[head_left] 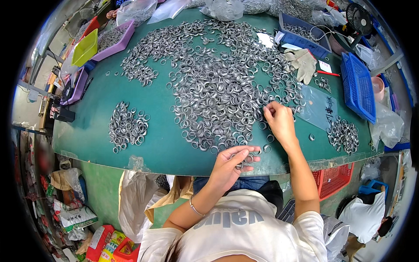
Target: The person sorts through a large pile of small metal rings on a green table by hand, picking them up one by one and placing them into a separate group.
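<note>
Broadly, I see a green surface carrying a wide heap of grey metal rings, with a blue perforated basket at its right edge. Near the front edge, my left hand holds a few loose rings in its grip. My right hand meets the heap's right side, grip narrow; I cannot tell whether it pinches anything.

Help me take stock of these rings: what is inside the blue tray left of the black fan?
Gray rings lie inside the blue tray; the top ones show. Whatever lies beneath them, and the tray's bottom, is covered and cannot be seen.
</note>
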Action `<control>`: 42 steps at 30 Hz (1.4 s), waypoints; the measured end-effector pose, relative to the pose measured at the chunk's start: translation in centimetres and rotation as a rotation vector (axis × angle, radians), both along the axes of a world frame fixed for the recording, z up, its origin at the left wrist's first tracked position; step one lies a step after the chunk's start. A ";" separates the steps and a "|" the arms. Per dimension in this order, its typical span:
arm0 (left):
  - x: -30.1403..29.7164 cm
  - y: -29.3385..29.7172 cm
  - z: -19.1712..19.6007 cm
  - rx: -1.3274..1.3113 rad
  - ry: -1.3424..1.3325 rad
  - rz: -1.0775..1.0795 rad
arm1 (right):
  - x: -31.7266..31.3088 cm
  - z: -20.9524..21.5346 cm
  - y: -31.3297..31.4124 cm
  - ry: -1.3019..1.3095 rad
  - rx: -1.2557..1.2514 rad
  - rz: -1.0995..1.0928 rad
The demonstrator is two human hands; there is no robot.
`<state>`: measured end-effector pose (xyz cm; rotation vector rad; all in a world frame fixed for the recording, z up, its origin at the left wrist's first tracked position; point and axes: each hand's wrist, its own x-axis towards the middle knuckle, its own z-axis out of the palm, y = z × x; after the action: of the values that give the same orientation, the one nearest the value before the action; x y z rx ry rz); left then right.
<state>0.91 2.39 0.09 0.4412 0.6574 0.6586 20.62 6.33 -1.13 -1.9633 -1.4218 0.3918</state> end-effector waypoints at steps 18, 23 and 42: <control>-0.1 -0.2 -1.1 0.052 -0.032 -0.066 | -4.5 3.3 -8.5 0.108 0.305 0.384; -0.2 -0.2 -1.6 0.015 -0.010 -0.018 | -3.1 3.6 -6.8 0.172 0.272 0.435; -0.4 -0.2 -2.0 0.017 -0.066 -0.073 | -1.6 0.6 -6.1 1.491 -0.048 0.273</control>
<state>0.49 2.22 -1.93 0.4547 0.5710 0.6078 19.04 0.21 -0.48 -0.9002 -0.6043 1.5712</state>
